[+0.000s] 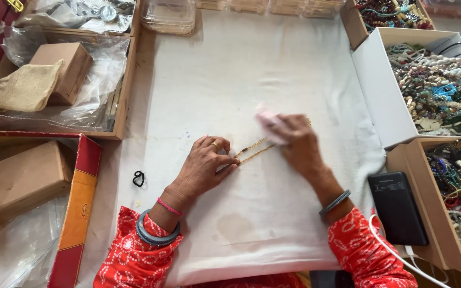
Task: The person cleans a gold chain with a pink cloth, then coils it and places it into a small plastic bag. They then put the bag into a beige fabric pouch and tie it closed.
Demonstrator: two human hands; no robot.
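Two hands worked one beaded chain (253, 150): left hand (204, 165) pinned its end to the tabletop (273, 213), right hand (294, 140) clamped a pink cloth (267, 118). Hard rubbing risked snapping it.

The pink cloth (269, 121) is blurred. The chain's (253, 150) far end is hidden under the right hand (296, 144). The bead boxes (457, 202) are cut off by the right edge.

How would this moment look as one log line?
left hand: pins gold chain | right hand: rubs chain with pink cloth | surface: white cloth
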